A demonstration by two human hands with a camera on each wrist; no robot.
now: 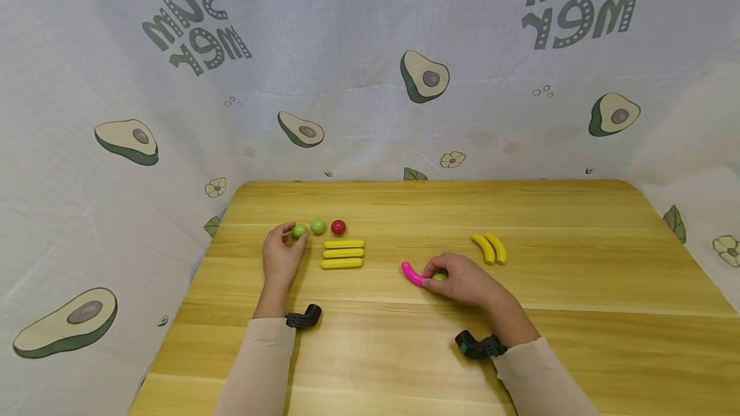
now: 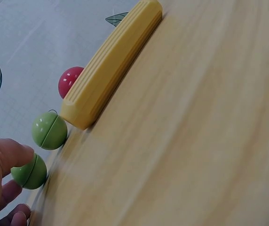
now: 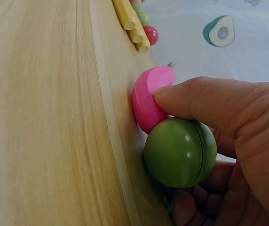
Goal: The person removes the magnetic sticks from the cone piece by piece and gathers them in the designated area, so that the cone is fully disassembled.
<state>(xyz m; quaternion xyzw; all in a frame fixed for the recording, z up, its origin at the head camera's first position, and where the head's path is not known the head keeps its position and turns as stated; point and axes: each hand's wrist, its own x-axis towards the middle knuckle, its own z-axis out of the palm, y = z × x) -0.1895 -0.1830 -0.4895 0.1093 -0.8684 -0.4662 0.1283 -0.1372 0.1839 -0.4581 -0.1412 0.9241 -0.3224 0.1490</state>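
Note:
At the left of the table my left hand (image 1: pixel 282 258) holds a green ball (image 2: pixel 31 173) between thumb and fingers. Beside it sit a second green ball (image 1: pixel 318 226) and a red ball (image 1: pixel 338 227), in a row. Nearer to me lie three yellow corn cobs (image 1: pixel 342 253), side by side. Right of centre, my right hand (image 1: pixel 462 279) pinches one end of a pink banana-shaped piece (image 3: pixel 146 100), thumb on its side. Another green ball (image 3: pixel 179 153) sits within the curve of that hand, against the pink piece. Its far fingers are partly hidden behind the ball.
Two yellow bananas (image 1: pixel 490 249) lie together to the right of my right hand. The wooden table (image 1: pixel 393 352) ends at a white printed curtain (image 1: pixel 370 50) behind and at the left. A black wrist camera (image 1: pixel 304 317) sits on my left wrist, another on my right.

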